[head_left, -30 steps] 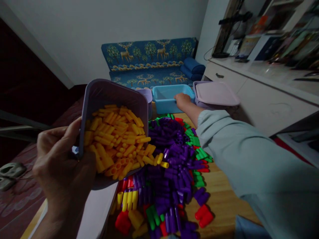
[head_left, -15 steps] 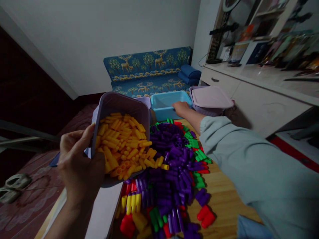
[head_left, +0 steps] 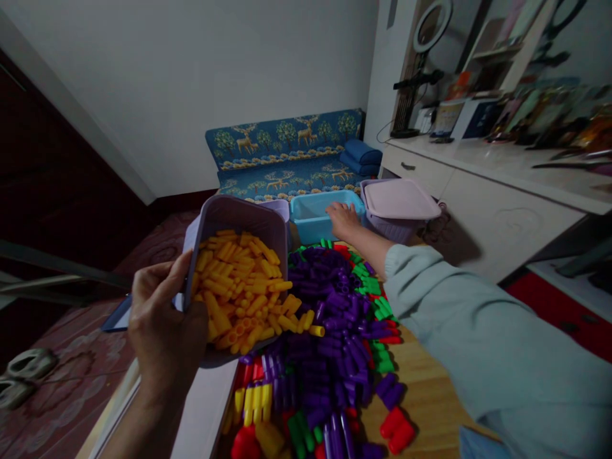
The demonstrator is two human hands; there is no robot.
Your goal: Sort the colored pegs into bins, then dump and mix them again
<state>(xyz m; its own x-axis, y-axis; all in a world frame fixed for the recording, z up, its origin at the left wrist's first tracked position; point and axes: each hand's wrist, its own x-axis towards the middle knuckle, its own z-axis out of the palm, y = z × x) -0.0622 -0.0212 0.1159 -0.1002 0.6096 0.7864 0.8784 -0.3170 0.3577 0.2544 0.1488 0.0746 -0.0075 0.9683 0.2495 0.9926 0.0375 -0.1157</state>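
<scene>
My left hand (head_left: 167,312) grips the rim of a purple-grey bin (head_left: 282,236), tilted toward the right. Yellow plastic pieces (head_left: 239,280) fill the bin, and a few lie at its lower lip above the pile. Purple pieces (head_left: 329,319) are heaped on the wooden table (head_left: 430,382), with green pieces (head_left: 382,357) and red pieces (head_left: 398,430) around them. At the far end of the table, my right hand (head_left: 343,220) reaches over the near rim of a light blue bin (head_left: 310,229), fingers slightly spread and holding nothing visible.
A lidded lilac bin (head_left: 401,201) stands right of the blue one. Behind is a blue patterned sofa (head_left: 287,153). A white dresser (head_left: 502,197) with bottles runs along the right. White paper or board (head_left: 203,408) lies under the tilted bin. Shoes (head_left: 29,376) are on the floor.
The view has tipped upward slightly, so most things appear lower. My right hand's fingers now look more spread at the blue bin. My left hand still holds the tilted bin.
</scene>
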